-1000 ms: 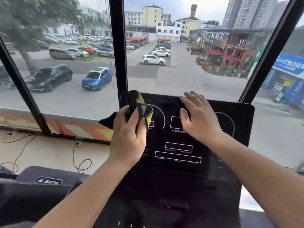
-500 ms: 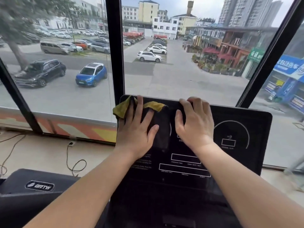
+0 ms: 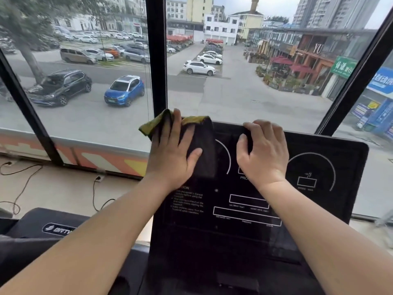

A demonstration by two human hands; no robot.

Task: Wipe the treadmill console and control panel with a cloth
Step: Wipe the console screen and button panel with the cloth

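Well, the cloth, dark with a yellow-green hem, lies flat on the console's upper left corner, its hem flopping over the top rim. The left hand presses it there with straight, spread fingers, clasping nothing. The right hand hooks its fingers over the console's top edge near the middle, bracing it. To wipe well, I'd say use even pressure and overlapping passes from this corner across and down, then move the bracing hand so its patch isn't missed. On the console, "PRO" shows beside the right wrist, the rest covered. A notice ending "TION" sits below the left wrist, its small print too blurred to read. Low to the console's left, a badge reads roughly "BRTW". Beyond the console, a shopfront shows "YU".
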